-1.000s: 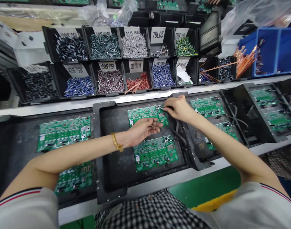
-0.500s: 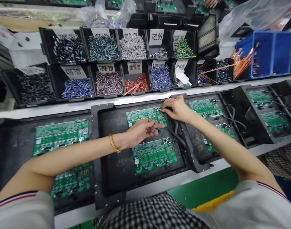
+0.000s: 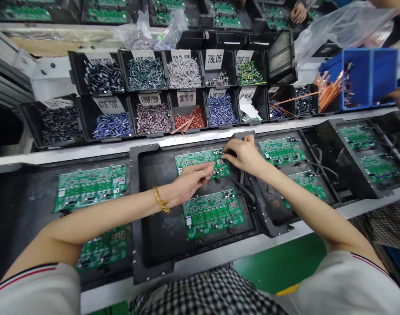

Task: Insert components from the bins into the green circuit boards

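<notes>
Two green circuit boards lie in the black tray (image 3: 157,238) in front of me. Over the lower left of the far circuit board (image 3: 200,158) is my left hand (image 3: 191,180), its thumb and fingers pinched together; whatever they hold is too small to name. My right hand (image 3: 244,154) is at that board's right end, with thumb and forefinger closed at its far right corner beside small dark parts. What is between those fingertips is hidden. The near circuit board (image 3: 215,213) lies below my hands, untouched, with small components along its edges.
Behind the trays stand two rows of labelled black bins, including blue capacitors (image 3: 222,108), red parts (image 3: 195,118) and pale resistors (image 3: 184,73). Blue bins (image 3: 357,78) stand at right. More boards lie in the left tray (image 3: 19,197) and right tray (image 3: 268,205). Other people's hands (image 3: 299,13) show beyond.
My left hand's fingers have drawn together from a looser, palm-up spread into a pinch. My right hand stays at the far board's corner. The view has shifted slightly.
</notes>
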Available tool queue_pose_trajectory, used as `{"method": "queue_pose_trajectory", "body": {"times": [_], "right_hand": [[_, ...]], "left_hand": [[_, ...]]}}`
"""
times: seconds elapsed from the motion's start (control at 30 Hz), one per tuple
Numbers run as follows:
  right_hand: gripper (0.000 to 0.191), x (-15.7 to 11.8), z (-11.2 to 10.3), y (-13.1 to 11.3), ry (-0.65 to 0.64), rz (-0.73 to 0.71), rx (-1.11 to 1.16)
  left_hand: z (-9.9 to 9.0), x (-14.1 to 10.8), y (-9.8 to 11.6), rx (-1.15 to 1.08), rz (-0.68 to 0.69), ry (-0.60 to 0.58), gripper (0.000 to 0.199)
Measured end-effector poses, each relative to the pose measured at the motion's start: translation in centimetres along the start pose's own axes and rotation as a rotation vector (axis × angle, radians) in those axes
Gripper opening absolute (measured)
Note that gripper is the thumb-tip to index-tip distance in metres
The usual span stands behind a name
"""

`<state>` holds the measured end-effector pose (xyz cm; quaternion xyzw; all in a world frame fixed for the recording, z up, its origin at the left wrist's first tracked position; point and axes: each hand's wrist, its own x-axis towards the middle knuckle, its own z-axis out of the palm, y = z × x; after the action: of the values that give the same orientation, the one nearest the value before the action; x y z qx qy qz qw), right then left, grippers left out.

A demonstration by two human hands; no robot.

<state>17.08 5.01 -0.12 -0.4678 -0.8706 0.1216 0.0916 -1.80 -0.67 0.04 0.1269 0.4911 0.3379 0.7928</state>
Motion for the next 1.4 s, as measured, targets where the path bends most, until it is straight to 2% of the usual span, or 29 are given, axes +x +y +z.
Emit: {"method": "queue_pose_trajectory", "body": {"times": [0.1, 0.2, 0.3, 0.37, 0.47, 0.53, 0.67, 0.77, 0.87, 0.9, 0.93, 1.0, 1.03, 1.1, 1.27, 1.4], "right_hand": [[0.019, -1.7, -0.8, -2.8, 0.106, 0.021, 0.231], [0.017, -3.5, -1.5, -5.0, 0.201, 0.029, 0.300], [0.019, -5.3, -2.2, -5.5, 0.251, 0.071, 0.266], [0.019, -6.8, -2.4, -4.9, 0.221, 0.076, 0.220], [0.018, -9.1, -1.9, -3.6, 0.073, 0.027, 0.127], [0.019, -10.3, -1.1, -3.0, -0.026, -0.005, 0.078], [0.021, -10.9, 0.6, -2.5, -0.094, -0.034, 0.028], [0.019, -10.5, 1.1, -2.4, -0.102, -0.045, 0.021], [0.018, -10.3, 1.1, -2.2, -0.109, -0.047, 0.027], [0.018, -10.2, 1.1, -2.1, -0.113, -0.048, 0.028], [0.018, -10.2, 1.1, -2.1, -0.118, -0.050, 0.028], [0.018, -10.3, 1.0, -2.1, -0.128, -0.050, 0.024], [0.018, -10.3, 1.0, -2.1, -0.133, -0.050, 0.021], [0.018, -10.3, 0.9, -2.2, -0.137, -0.053, 0.014], [0.018, -10.3, 0.9, -2.1, -0.131, -0.053, 0.005], [0.017, -10.5, 0.6, -1.4, -0.146, -0.052, -0.027]], "left_hand": [[0.7, -0.2, -0.4, -0.057, 0.029, 0.001, 0.012], [1.7, -0.7, -0.7, -0.090, 0.039, -0.042, 0.008], [2.2, -1.4, -0.8, -0.153, -0.019, -0.064, 0.017], [1.9, -1.9, -0.9, -0.192, -0.084, -0.047, 0.028], [0.3, -3.1, -1.6, -0.159, -0.198, -0.007, 0.031], [-1.2, -4.4, -2.2, -0.094, -0.247, -0.025, 0.027], [-5.1, -8.7, -2.7, 0.054, -0.209, -0.070, 0.023], [-8.6, -12.7, -2.3, 0.343, -0.034, 0.044, 0.021], [-11.5, -16.0, -2.3, 1.011, 0.209, 0.334, 0.033], [-12.0, -16.7, -2.6, 1.273, 0.208, 0.444, 0.036], [-12.4, -17.1, -2.9, 1.509, 0.151, 0.520, 0.038], [-12.5, -17.2, -4.0, 1.836, -0.021, 0.532, 0.044], [-12.4, -17.0, -4.6, 1.917, -0.074, 0.490, 0.046], [-12.0, -16.3, -5.6, 1.978, -0.068, 0.407, 0.049], [-11.6, -15.6, -6.4, 2.029, -0.037, 0.443, 0.054], [-11.1, -15.4, -6.4, 2.013, -0.026, 0.413, 0.053]]}}
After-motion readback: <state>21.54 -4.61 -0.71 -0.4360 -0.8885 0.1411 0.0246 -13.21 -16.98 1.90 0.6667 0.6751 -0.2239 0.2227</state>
